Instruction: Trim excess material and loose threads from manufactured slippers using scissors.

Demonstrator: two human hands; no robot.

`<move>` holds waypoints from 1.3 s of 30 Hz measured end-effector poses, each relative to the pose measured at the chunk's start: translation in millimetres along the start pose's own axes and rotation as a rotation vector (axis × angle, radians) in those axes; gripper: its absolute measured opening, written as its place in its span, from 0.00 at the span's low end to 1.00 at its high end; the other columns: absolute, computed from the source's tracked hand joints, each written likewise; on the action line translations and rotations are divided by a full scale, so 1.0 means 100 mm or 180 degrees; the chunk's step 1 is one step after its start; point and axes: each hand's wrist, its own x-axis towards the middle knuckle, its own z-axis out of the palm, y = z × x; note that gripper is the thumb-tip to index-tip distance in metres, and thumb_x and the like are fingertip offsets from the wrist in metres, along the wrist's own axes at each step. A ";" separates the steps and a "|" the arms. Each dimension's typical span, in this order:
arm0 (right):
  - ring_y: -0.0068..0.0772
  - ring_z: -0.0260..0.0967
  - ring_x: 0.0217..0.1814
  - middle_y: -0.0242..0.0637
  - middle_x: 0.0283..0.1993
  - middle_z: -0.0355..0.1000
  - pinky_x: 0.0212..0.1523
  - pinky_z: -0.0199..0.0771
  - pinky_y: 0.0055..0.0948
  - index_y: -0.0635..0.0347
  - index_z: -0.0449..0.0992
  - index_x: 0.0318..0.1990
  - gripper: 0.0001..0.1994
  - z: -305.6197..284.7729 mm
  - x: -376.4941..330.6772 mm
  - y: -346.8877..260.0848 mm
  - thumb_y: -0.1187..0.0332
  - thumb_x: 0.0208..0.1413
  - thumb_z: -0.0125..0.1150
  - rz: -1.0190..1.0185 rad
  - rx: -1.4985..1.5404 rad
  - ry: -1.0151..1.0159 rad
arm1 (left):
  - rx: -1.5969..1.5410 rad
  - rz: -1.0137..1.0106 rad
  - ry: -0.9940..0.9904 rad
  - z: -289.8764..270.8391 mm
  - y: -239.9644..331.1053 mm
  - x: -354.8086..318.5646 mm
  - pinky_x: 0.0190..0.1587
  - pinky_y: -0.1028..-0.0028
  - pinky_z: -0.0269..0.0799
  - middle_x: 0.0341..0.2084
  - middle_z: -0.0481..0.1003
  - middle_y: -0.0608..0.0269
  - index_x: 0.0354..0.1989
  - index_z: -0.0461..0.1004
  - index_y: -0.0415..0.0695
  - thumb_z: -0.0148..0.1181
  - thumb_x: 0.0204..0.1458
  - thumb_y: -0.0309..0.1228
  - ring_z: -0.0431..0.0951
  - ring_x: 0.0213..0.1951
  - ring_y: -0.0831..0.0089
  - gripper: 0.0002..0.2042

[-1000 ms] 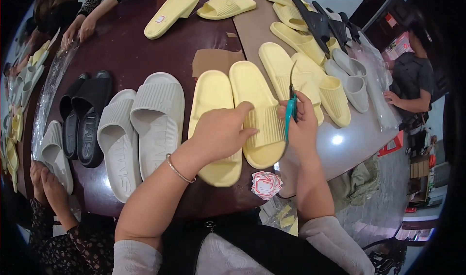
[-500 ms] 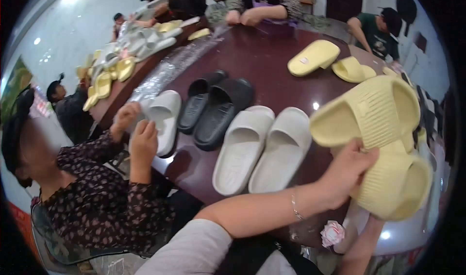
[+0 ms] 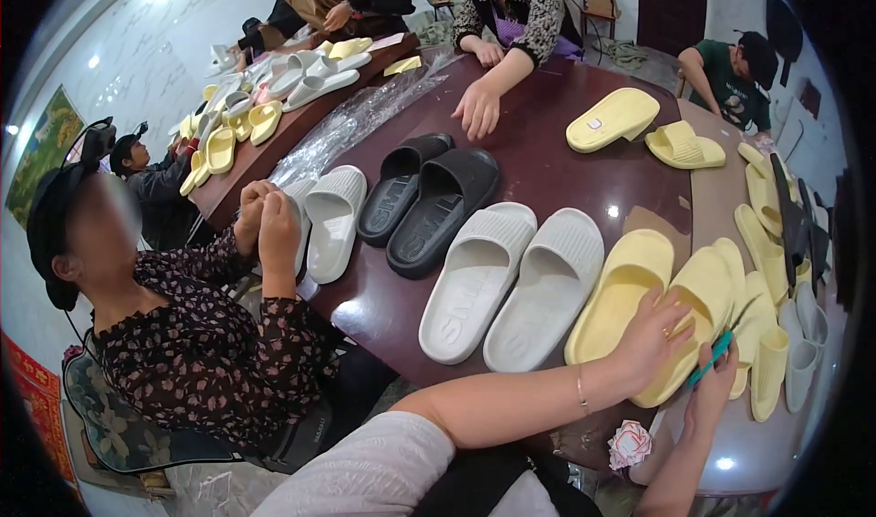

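A yellow ribbed slide sandal (image 3: 610, 300) rests on the dark red table to the right of a pair of light grey slides (image 3: 479, 289). A second yellow slide (image 3: 668, 369) lies beside it, partly covered by my hands. My left hand (image 3: 646, 342) reaches across both, fingers spread and touching the second one near its strap. At that slide's right edge, my right hand (image 3: 714, 378) is closed around a slim teal tool (image 3: 711, 357); its exact kind cannot be made out.
Black slides (image 3: 438, 208) and another light grey pair (image 3: 335, 216) stand farther left. More yellow slides (image 3: 762, 243) line the right edge, and one (image 3: 613, 120) lies at the far side. A crumpled paper ball (image 3: 630, 444) sits near me. Co-workers sit left and opposite, one hand (image 3: 478, 106) reaching over the table.
The yellow pair I held up in the air is now down on the table beside the grey pair. The teal tool now shows in my right hand. The person opposite has stretched out an arm.
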 end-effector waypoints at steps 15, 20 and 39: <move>0.24 0.65 0.42 0.34 0.43 0.68 0.46 0.65 0.22 0.63 0.58 0.60 0.29 0.25 -0.07 -0.04 0.80 0.49 0.59 -0.0656 -0.1874 -0.0118 | 0.7982 0.2323 -0.1933 -0.88 0.99 -1.08 0.58 0.52 0.57 0.57 0.62 0.56 0.55 0.64 0.46 0.50 0.51 0.31 0.60 0.62 0.65 0.21; 0.25 0.67 0.43 0.36 0.43 0.70 0.47 0.66 0.23 0.65 0.59 0.59 0.28 0.23 -0.16 0.00 0.81 0.49 0.59 -0.0659 -0.1800 -0.0307 | 0.7905 0.2253 -0.1866 -0.96 1.15 -1.13 0.59 0.53 0.55 0.58 0.62 0.58 0.55 0.64 0.48 0.45 0.52 0.30 0.59 0.63 0.65 0.20; 0.25 0.66 0.45 0.38 0.47 0.67 0.48 0.66 0.22 0.65 0.60 0.58 0.28 0.35 -0.21 0.02 0.79 0.48 0.61 -0.0716 -0.1669 -0.0275 | 0.8346 0.2318 0.0579 -1.19 1.61 -1.64 0.55 0.42 0.53 0.58 0.63 0.60 0.54 0.67 0.58 0.61 0.45 0.44 0.60 0.60 0.59 0.25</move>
